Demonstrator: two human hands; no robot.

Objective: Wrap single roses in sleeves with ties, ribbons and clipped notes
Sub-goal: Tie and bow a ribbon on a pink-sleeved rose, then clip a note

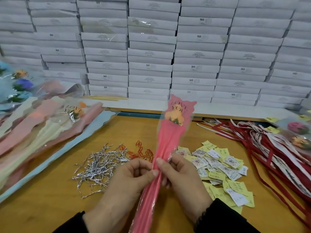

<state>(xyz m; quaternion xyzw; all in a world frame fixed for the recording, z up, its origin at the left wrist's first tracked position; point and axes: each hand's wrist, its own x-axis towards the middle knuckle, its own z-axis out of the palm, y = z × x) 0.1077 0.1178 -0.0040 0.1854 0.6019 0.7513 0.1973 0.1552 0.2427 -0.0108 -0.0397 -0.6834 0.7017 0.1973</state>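
Observation:
A pink sleeve (168, 140) printed "LOVE YOU" stands tilted over the table, with an orange rose (174, 116) inside its top. My left hand (129, 182) and my right hand (180, 179) both pinch the gathered sleeve at its middle, thumbs on the front. On the table to the left of my hands lies a heap of silver twist ties (99, 165). Red paper clips (141, 151) lie behind my left hand. Yellow and white notes (218, 165) are scattered to the right. Whether a tie is in my fingers cannot be told.
Red and white ribbons (269, 148) lie at the right, with wrapped roses (297, 132) beside them. Empty sleeves (42, 123) and more wrapped roses (21, 84) are stacked at the left. White boxes (151, 47) fill the back wall behind the wooden table (50, 207).

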